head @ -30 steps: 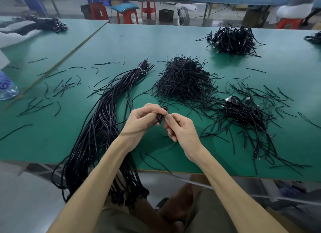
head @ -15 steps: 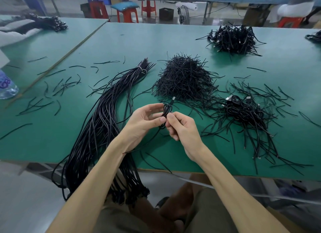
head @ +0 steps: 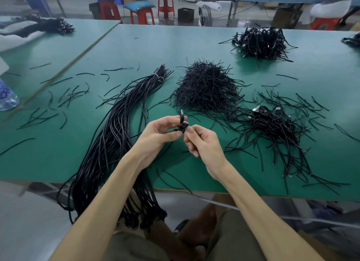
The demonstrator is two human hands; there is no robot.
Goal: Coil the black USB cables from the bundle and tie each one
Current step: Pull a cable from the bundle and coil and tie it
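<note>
– While we pinch this one small coil (head: 182,126) between both hands, how much would we say is done?
– Little of it, we judge. Our left hand (head: 161,133) has its fingers curled round the coil, thumb pressed on it, and a plug (head: 182,113) sticks up above. Our right hand (head: 202,142) nips the coil's other side with thumb and forefinger, the other fingers folded. Whether a tie is already round it, we cannot tell.
– And beyond the hands?
– Just to our left the bundle (head: 109,144) of long black cables lies thick across the desk (head: 194,46) and hangs over its near edge, so most of the work is left. Ahead sits a heap of short ties (head: 206,87). To our right a small pile of coiled cables (head: 272,122) rests among loose ties. A bigger pile (head: 261,42) lies well apart at the far side.
– So this coil wants tying, then it joins the pile.
</note>
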